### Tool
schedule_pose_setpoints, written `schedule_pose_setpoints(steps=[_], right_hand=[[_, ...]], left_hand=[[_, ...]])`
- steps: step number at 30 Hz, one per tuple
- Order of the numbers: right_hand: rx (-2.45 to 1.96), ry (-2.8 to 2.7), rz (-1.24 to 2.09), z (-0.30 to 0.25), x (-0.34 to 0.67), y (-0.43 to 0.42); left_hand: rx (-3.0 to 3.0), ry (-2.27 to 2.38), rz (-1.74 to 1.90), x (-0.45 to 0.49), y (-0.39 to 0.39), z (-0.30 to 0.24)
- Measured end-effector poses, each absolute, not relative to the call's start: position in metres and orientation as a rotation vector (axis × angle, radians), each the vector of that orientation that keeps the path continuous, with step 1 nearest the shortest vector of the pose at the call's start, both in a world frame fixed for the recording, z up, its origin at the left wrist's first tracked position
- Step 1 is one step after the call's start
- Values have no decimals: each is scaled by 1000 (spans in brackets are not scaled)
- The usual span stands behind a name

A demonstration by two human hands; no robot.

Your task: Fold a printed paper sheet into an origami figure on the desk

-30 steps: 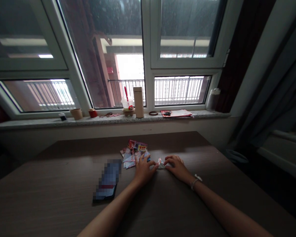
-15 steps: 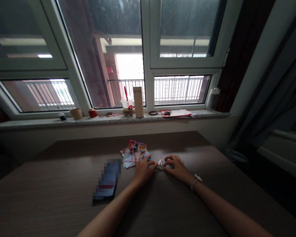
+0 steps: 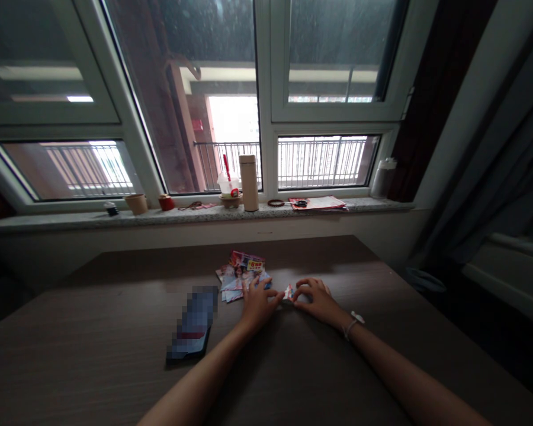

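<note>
Between my two hands, on the brown table, is a small folded piece of printed paper (image 3: 288, 293), white with orange and blue. My left hand (image 3: 260, 305) grips its left edge at the thumb, the other fingers reaching over the printed leaflets. From the right, my right hand (image 3: 316, 299) pinches the paper with thumb and forefinger; a pale bracelet circles that wrist. The colourful leaflets (image 3: 242, 273) lie fanned in a loose pile just beyond my left hand. The exact folds are too small to make out.
A phone (image 3: 193, 325) with a blurred screen lies left of my left forearm. On the windowsill (image 3: 195, 218) stand a beige flask (image 3: 249, 183), a drink cup with a red straw (image 3: 228, 186), a paper cup (image 3: 136, 204), scissors (image 3: 298, 203) on papers and a clear bottle (image 3: 383, 177).
My right hand has shifted slightly left, so the gap between the hands is a little narrower and the folded paper shows less width. My left hand stays nearly still.
</note>
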State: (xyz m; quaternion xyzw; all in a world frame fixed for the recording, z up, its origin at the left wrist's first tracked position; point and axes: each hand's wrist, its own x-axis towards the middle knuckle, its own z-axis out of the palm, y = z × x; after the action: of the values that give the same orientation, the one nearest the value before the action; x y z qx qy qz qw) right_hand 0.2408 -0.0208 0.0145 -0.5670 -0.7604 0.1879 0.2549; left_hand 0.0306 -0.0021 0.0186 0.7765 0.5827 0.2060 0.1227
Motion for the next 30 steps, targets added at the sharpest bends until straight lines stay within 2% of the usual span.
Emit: schedule_pose_setpoints(steps=[13,30], right_hand=[[-1540,-2061,537,8,243,-16],[-1542,-2140,402,10,237,-24]], left_hand=[[2284,1649,546,27,-2,18],[2337,1613,532,26,-7,17]])
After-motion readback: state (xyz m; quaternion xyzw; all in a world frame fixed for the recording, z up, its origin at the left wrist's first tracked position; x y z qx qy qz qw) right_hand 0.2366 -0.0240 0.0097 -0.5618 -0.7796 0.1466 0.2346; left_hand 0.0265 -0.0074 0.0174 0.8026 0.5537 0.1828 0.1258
